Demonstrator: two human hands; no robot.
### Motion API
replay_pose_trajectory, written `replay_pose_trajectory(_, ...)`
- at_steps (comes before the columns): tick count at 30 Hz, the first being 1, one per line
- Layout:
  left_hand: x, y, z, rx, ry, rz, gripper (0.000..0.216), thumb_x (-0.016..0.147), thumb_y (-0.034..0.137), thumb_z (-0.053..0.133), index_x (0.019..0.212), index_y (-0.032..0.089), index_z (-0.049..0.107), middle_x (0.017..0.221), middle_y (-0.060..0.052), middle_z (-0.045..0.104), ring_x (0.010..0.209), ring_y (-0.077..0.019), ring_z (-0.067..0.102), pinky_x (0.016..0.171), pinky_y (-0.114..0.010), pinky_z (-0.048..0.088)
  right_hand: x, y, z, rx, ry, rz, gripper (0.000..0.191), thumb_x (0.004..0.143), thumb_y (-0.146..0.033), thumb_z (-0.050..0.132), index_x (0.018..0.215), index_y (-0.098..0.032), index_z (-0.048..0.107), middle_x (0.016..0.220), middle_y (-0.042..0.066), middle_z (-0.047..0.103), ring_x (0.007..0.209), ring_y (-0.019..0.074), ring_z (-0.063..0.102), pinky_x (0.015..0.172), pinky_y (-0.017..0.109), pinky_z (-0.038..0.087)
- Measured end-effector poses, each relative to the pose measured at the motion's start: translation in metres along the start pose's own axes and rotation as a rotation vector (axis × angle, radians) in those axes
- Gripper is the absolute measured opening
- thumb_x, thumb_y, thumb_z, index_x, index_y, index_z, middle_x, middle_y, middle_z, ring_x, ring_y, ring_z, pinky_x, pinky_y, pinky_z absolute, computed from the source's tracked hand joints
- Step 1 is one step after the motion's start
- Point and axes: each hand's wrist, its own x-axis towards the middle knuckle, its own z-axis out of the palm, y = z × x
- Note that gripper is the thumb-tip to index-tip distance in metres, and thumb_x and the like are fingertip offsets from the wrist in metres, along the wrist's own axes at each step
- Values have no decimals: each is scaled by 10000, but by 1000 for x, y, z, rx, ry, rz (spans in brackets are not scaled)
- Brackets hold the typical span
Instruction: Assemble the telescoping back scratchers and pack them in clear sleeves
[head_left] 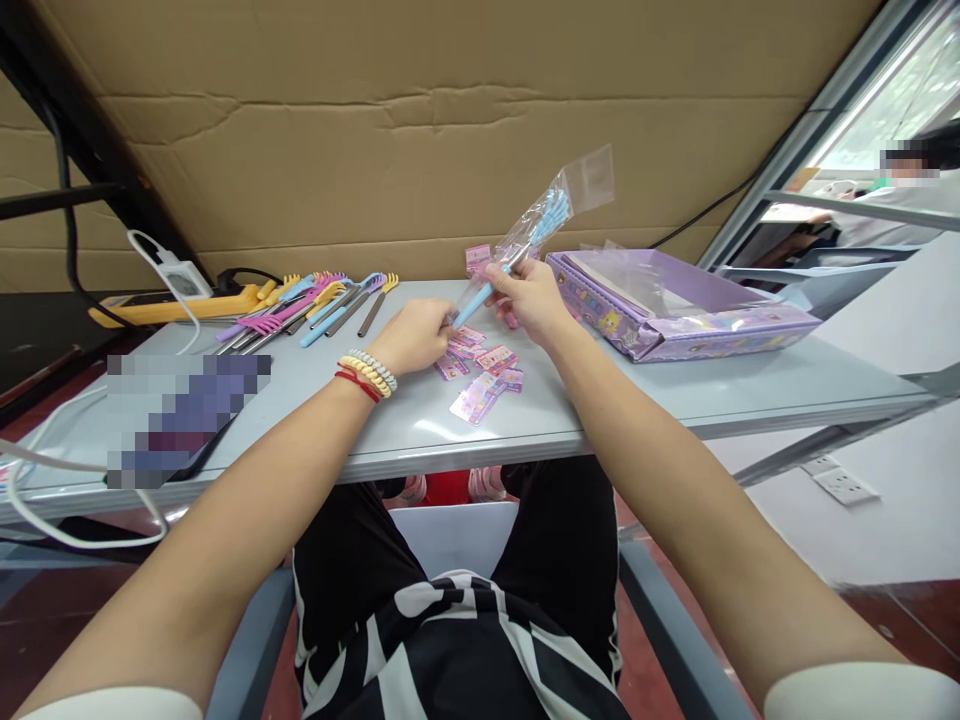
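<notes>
A blue back scratcher (525, 238) sits inside a clear plastic sleeve (581, 182), tilted up to the right above the grey table (675, 390). My right hand (531, 296) is closed round its middle. My left hand (414, 335), with bead bracelets on the wrist, pinches the lower end of the blue handle. Several small pink printed cards (484, 372) lie on the table just under and in front of both hands.
A pile of coloured scratchers (315, 302) lies at the back left, beside a yellow power strip (191, 305) with a white charger (174, 272). A purple printed box (675, 305) stands at the right. Cardboard covers the wall behind. Another person sits far right.
</notes>
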Motion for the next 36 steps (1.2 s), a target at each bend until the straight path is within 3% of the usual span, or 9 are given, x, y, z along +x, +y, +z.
replay_pose_trajectory(36,-5,10,-3,17,-64,-27,117,814,145,482,824,160,598,887,-95,642,803,-216,595,688,-320,422,2,3,3,-41,-2,-8,367,716,-485,719,775,-184,519,579,-6,576,512,121,585,367,184,389)
